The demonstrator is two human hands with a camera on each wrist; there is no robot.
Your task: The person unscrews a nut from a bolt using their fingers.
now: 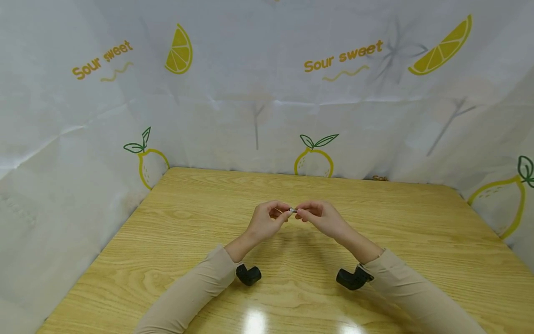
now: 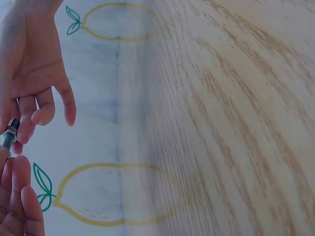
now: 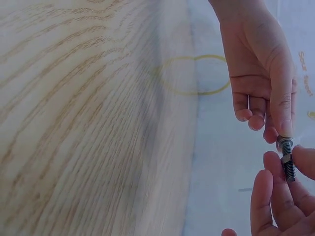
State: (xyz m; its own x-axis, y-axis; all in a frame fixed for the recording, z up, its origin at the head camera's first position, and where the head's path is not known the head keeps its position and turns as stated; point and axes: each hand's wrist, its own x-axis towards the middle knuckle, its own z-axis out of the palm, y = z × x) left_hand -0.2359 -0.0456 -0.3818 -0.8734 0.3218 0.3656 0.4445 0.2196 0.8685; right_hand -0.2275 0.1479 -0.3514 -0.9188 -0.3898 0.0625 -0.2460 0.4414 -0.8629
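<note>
A small metal bolt (image 1: 293,210) with a nut (image 3: 286,159) on its threads is held between both hands above the table. My left hand (image 1: 267,221) pinches the bolt's head end between thumb and fingertips. From the other side, my right hand (image 1: 324,219) pinches the nut between thumb and fingers. In the right wrist view, the threaded end sticks out past the nut among the right fingers. The left wrist view shows the bolt (image 2: 7,141) at its left edge, partly covered by fingers.
Both hands are over a wood-grain table (image 1: 200,195). A white cloth (image 1: 233,69) printed with lemons and lettering hangs behind and beside it. Black curved mounts (image 1: 249,275) sit at both wrists, by the beige sleeves (image 1: 196,287).
</note>
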